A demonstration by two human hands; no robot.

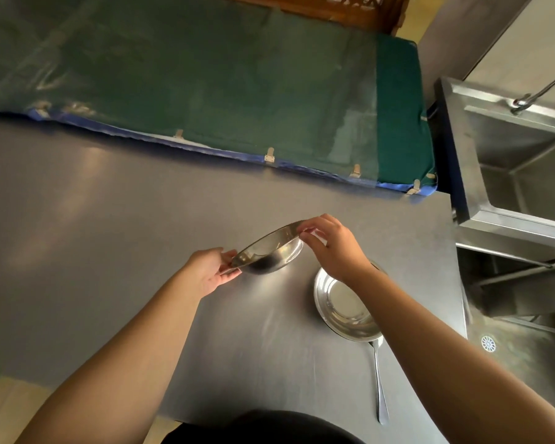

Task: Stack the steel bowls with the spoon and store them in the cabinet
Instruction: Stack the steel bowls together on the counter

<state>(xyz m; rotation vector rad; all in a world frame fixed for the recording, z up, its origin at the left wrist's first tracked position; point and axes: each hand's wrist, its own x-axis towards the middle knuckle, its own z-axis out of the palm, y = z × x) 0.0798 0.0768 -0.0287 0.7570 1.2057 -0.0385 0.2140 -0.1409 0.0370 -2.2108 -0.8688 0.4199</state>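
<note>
The left hand (210, 272) and right hand (332, 243) each pinch opposite rims of one steel bowl (269, 251), holding it tilted above the grey table (109, 235). Two bowls show in all: the second bowl (345, 307) rests on the table just under the right wrist. One spoon (379, 379) lies nearer the person, its tip touching that bowl.

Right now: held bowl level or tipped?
Tipped: the held bowl slants, rim high at the right hand, low at the left hand.

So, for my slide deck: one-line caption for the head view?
Both hands, left hand and right hand, hold a tilted steel bowl above the table, beside a second bowl and spoon.
</note>
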